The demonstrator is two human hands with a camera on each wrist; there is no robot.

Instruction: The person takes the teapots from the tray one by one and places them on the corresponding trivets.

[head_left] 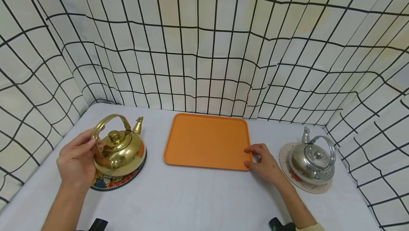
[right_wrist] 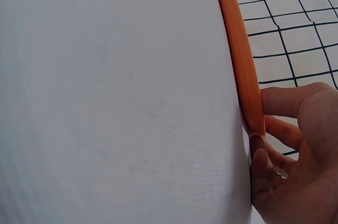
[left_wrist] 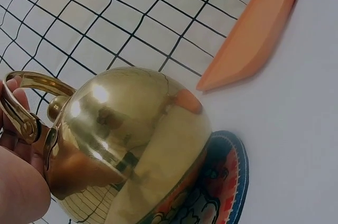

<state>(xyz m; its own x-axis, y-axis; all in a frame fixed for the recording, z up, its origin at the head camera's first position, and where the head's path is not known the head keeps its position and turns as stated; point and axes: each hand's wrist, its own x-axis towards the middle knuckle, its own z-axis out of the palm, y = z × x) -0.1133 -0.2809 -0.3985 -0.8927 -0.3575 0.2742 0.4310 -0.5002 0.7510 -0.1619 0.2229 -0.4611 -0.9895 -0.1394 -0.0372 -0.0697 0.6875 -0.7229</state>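
My left hand [head_left: 78,158] grips the arched handle of a shiny gold-coloured kettle [head_left: 123,158]. Beneath the kettle lies a round patterned mat [head_left: 110,183] in red and blue; the kettle hides much of it. Its spout points to the right and away from me. At the near right corner of an orange rectangular tray [head_left: 207,140], my right hand [head_left: 266,163] holds the edge between thumb and fingers. The right wrist view shows those fingers curled at the tray's corner [right_wrist: 248,92]. The tray lies flat, with nothing on it.
A silver kettle [head_left: 311,163] sits on a round pale mat [head_left: 285,151] at the right, beside my right forearm. White cloth [head_left: 191,199] covers the table. White walls with a black grid [head_left: 207,42] enclose the back and both sides.
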